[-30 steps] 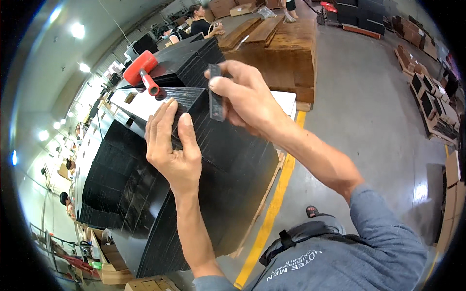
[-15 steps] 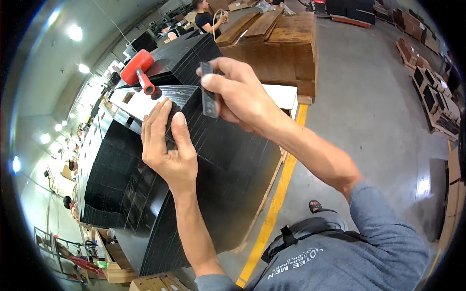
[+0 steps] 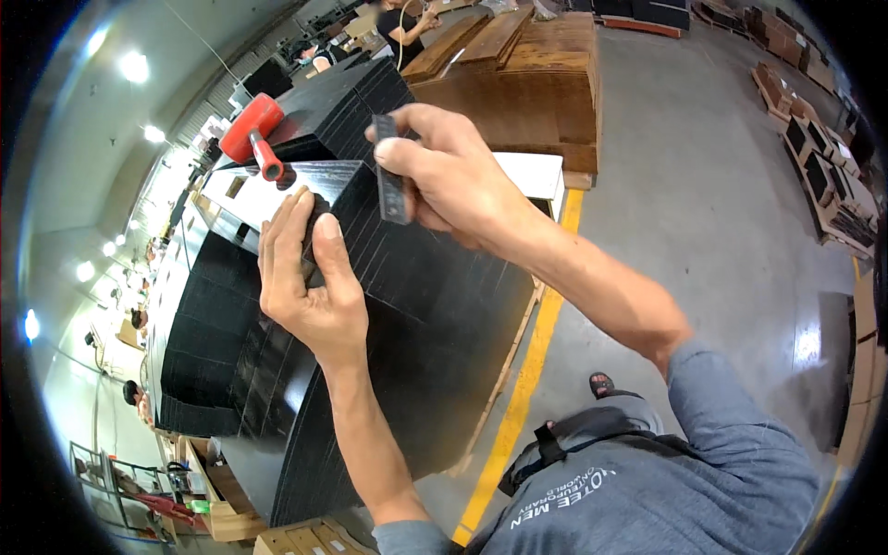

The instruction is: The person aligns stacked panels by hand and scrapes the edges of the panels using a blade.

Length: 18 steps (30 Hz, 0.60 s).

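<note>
My right hand [image 3: 444, 176] pinches a short flat black bar [image 3: 391, 180] between thumb and fingers, upright beside the corner of a stack of black boards [image 3: 407, 305]. My left hand [image 3: 314, 277] is over the top edge of that stack, fingers together and thumb apart. A small dark piece [image 3: 321, 205] shows between its thumb and fingers; its exact kind is not clear. Just beyond my left fingertips, a red mallet [image 3: 254, 129] rests on the boards, its handle towards me.
Brown wooden panels [image 3: 527, 92] are piled beyond the black stack. A white box [image 3: 532, 176] stands beside it. A yellow floor line [image 3: 518, 398] runs along the pallet, with grey floor to the right. Pallets of boards [image 3: 828, 176] are at far right. A person [image 3: 400, 32] stands at the back.
The stack, mallet and both hands appear slightly further left in the picture. My right hand keeps the black bar, and my left hand stays at the stack's edge.
</note>
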Each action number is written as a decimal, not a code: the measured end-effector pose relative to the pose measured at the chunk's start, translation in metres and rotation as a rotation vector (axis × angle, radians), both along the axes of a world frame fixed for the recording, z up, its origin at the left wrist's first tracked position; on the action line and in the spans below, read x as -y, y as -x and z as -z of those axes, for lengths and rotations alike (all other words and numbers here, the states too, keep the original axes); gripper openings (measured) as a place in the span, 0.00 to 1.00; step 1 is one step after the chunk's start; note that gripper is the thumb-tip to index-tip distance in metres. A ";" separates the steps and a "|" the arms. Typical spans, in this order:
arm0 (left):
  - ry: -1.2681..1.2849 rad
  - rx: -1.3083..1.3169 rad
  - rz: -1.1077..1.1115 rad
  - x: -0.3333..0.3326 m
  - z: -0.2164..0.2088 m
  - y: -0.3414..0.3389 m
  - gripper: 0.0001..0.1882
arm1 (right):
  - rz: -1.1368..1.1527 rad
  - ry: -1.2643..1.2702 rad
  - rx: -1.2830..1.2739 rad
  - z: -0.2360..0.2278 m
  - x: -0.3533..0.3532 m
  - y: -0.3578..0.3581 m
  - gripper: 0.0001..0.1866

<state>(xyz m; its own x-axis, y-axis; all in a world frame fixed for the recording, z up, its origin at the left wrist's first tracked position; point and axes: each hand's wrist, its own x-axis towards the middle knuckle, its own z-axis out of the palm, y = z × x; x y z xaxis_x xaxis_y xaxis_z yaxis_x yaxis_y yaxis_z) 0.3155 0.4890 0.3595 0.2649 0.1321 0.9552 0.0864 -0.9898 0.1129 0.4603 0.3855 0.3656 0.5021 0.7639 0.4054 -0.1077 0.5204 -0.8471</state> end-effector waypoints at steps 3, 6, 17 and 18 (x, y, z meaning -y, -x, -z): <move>-0.003 0.013 0.031 -0.002 -0.001 -0.005 0.12 | -0.044 -0.038 -0.021 0.020 -0.019 -0.001 0.18; 0.007 -0.005 0.024 -0.003 0.002 0.002 0.12 | 0.034 0.062 -0.121 0.077 -0.012 0.013 0.17; -0.016 0.313 -0.047 0.030 0.019 -0.005 0.15 | 0.254 0.174 -0.211 0.122 0.029 -0.017 0.13; 0.130 0.302 -0.051 0.041 0.041 0.003 0.14 | 0.212 0.080 -0.203 0.119 0.030 -0.025 0.12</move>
<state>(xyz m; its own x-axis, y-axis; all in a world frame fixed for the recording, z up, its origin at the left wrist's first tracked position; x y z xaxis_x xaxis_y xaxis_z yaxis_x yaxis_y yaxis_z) 0.3122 0.4478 0.3189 -0.0379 0.2640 0.9638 0.0787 -0.9607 0.2663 0.4850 0.3555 0.2470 0.7185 0.6588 0.2230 -0.1751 0.4817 -0.8587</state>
